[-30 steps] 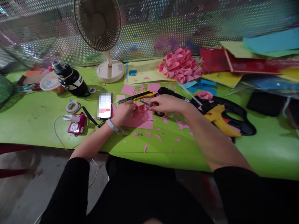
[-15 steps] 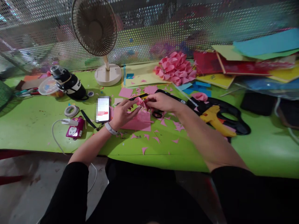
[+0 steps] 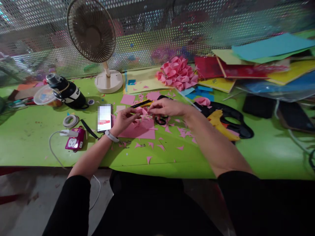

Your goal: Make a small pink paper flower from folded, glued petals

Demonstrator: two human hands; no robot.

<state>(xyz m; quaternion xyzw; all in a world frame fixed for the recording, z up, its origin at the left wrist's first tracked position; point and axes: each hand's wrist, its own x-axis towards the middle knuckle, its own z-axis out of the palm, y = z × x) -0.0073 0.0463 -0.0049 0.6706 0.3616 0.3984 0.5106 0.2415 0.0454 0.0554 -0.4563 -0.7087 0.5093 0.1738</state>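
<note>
Between my two hands is a small piece of folded pink paper [image 3: 144, 111], partly covered by fingers. My left hand [image 3: 125, 121], with a pale wristband, comes in from the left, thumb and fingertips closed on one edge of it. From the other side my right hand [image 3: 166, 107] pinches it. Under them lie pink paper sheets [image 3: 141, 131] and pink scraps [image 3: 149, 160]. Beside my right fingers show the dark handles of scissors [image 3: 161, 120]. A black and yellow cutter knife [image 3: 142, 104] rests just behind the hands.
A pink paper flower ball [image 3: 177, 73] sits at the back. To the right lie a yellow glue gun [image 3: 220, 124] and coloured sheets [image 3: 273, 47]. On the left are a phone [image 3: 104, 118], tape roll [image 3: 70, 121], purple power adapter [image 3: 75, 139], black bottle [image 3: 66, 91] and fan [image 3: 108, 81].
My left fingers have drawn together on the pink paper, where they were spread wider before. The whole view has shifted slightly, so most things appear further left.
</note>
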